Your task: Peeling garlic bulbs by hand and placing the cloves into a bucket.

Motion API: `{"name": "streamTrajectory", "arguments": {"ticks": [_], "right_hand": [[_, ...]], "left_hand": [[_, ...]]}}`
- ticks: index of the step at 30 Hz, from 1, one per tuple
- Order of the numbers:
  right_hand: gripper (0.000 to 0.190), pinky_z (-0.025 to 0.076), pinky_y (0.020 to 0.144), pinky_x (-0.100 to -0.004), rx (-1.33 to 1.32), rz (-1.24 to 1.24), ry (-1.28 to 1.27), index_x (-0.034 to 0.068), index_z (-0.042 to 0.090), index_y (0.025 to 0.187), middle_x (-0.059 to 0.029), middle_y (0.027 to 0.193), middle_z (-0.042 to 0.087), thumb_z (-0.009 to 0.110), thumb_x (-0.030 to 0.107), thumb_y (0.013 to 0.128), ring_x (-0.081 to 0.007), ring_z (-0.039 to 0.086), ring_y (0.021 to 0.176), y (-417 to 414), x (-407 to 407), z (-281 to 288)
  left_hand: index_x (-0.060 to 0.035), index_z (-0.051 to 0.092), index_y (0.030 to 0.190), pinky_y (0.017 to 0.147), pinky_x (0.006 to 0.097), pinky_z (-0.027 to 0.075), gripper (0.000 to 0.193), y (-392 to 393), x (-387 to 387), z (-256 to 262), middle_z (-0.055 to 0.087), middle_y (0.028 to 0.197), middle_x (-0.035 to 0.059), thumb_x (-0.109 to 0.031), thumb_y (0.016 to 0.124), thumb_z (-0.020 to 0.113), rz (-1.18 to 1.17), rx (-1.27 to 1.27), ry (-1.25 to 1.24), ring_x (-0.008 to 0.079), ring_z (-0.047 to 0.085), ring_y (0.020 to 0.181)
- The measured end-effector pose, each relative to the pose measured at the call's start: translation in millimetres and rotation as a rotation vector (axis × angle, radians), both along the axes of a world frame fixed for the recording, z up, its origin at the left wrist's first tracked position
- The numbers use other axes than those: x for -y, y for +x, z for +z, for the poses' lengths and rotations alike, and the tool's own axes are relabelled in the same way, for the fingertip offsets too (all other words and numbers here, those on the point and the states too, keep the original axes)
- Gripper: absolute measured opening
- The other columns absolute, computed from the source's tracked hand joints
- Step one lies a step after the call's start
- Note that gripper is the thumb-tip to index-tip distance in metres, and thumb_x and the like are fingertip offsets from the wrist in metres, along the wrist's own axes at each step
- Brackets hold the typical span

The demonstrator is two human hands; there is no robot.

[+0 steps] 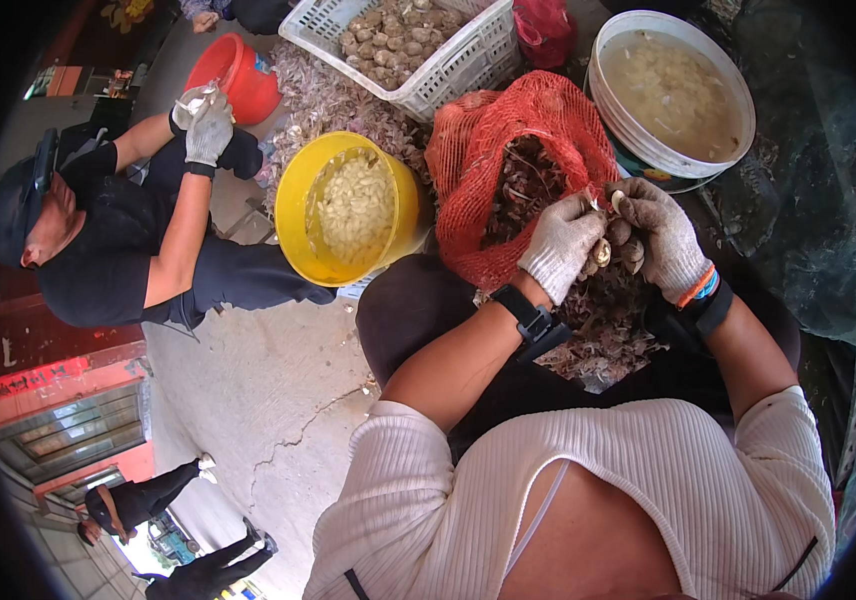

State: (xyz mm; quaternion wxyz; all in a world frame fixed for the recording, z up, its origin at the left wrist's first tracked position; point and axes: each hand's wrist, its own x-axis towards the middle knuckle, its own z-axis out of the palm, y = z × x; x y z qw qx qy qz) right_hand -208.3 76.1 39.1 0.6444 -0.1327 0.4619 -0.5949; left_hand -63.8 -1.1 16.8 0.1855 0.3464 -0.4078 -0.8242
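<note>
My left hand [564,238], in a soiled knit work glove, is closed around a garlic piece [602,253] whose pale side shows between the fingers. Close beside it, my right hand [659,234], in a matching glove with dark fingertips, pinches a pale garlic clove [617,201] between thumb and finger. The fingers of both hands nearly meet and hide part of what they hold. Just under and left of them, a red mesh bag [465,187] gapes, with dry garlic skins [521,180] inside. More loose skins [608,345] lie below, between my knees.
A yellow bucket [293,225] of peeled cloves stands left; a white bucket [747,131] of cloves in cloudy water, right. A white plastic crate [465,82] holds garlic bulbs. A gloved co-worker [112,225] sits left by a red bucket [259,94]. Two people stand farther back.
</note>
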Motion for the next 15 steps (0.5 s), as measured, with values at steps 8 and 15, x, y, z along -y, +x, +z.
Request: {"name": "streamTrajectory", "arguments": {"ticks": [8,15], "right_hand": [[0.019,0.035,0.035,-0.0214,-0.285,-0.026,0.062,0.005,0.055,0.102,-0.0020,0.060,0.054,0.048,0.021,0.095,-0.0095,0.043,0.038,-10.5,0.4,-3.8],[0.015,0.036,0.037,-0.0205,-0.416,-0.008,0.038,0.006,0.055,0.092,-0.0021,0.061,0.056,0.050,0.020,0.093,-0.0089,0.045,0.041,-6.1,3.7,9.5]], "left_hand": [[-0.0036,0.064,0.101,0.057,0.0204,0.044,0.015,4.6,-1.1,9.4,0.059,0.078,-0.0028,-0.007,0.090,0.054,-0.012,0.024,-0.040,0.0046,0.054,0.064],[-0.0044,0.063,0.092,0.055,0.0208,0.042,0.007,8.7,3.8,8.6,0.057,0.073,-0.0034,-0.010,0.090,0.058,0.028,0.040,-0.080,0.0043,0.052,0.061]]}}
